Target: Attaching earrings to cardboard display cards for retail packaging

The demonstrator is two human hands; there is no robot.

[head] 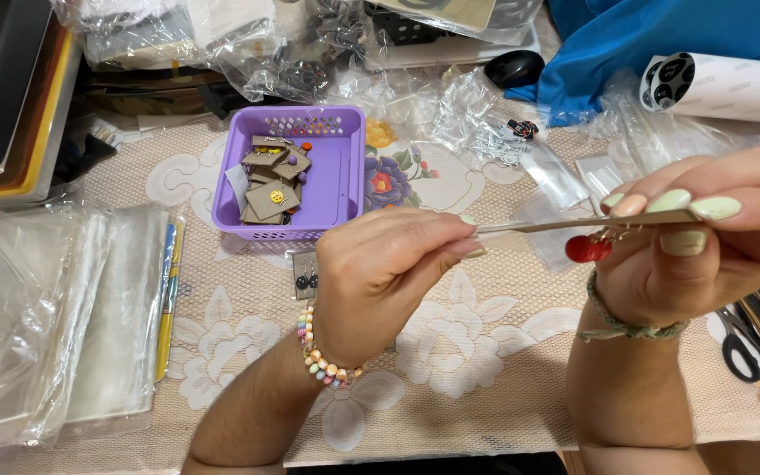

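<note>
Left hand [380, 264]: fingers pinched together on the near end of a thin, flat, tan card [573, 223]; a wrist bracelet of small pastel beads.
Right hand [705, 237]: fingertips with pale green nails clamped along the far end of the same card; a braided green cord at the wrist.
Card: stiff, narrow, seen edge-on, spanning the gap between both hands, held above the surface.
Earring [588, 248]: glossy round red bead on a fine metal hook, hanging under the card just beside the right hand.
Surface [485, 352]: cream lace cloth with raised floral motifs.
Basket [332, 167]: lilac perforated plastic, rectangular, beyond the left hand; holds loose tan cards with small coloured studs.
Sleeves [46, 308]: clear, glossy plastic, stacked flat left of the left hand.
Scissors [736, 347]: black-handled, right of the right wrist.
</note>
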